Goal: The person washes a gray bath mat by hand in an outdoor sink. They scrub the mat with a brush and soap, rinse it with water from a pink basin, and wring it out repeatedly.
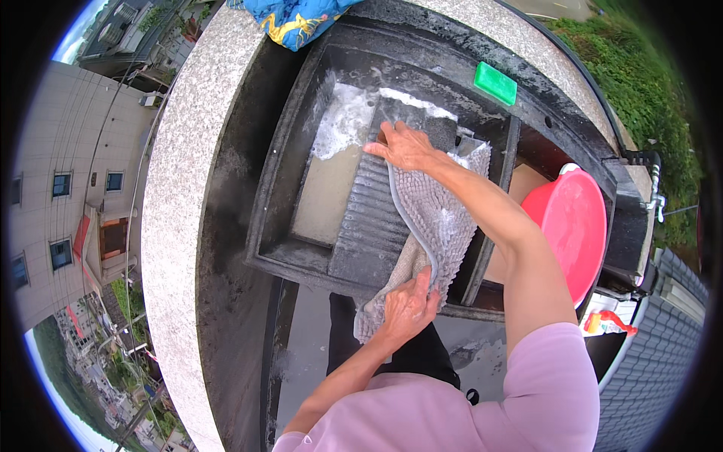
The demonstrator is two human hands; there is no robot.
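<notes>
A gray chenille-textured mat point(446, 209) lies over the right side of a ribbed washboard point(375, 209) in a dark stone laundry sink point(308, 271). My right hand point(402, 148) grips the mat's far end, its fingers curled at the edge. Nearer my body, my left hand point(409, 308) holds the mat's gray-trimmed edge, and the lower end hangs over the sink's front rim. White suds point(344, 121) float on cloudy water left of the board, and more foam clings to the mat. A green bar of soap point(495, 83) rests on the back ledge.
A pink plastic basin point(570, 226) leans in the right-hand compartment. Blue patterned fabric point(299, 22) lies at the top over the speckled stone parapet point(181, 186). A metal faucet point(658, 200) stands beyond the basin, and an orange-red object point(610, 322) sits at the lower right.
</notes>
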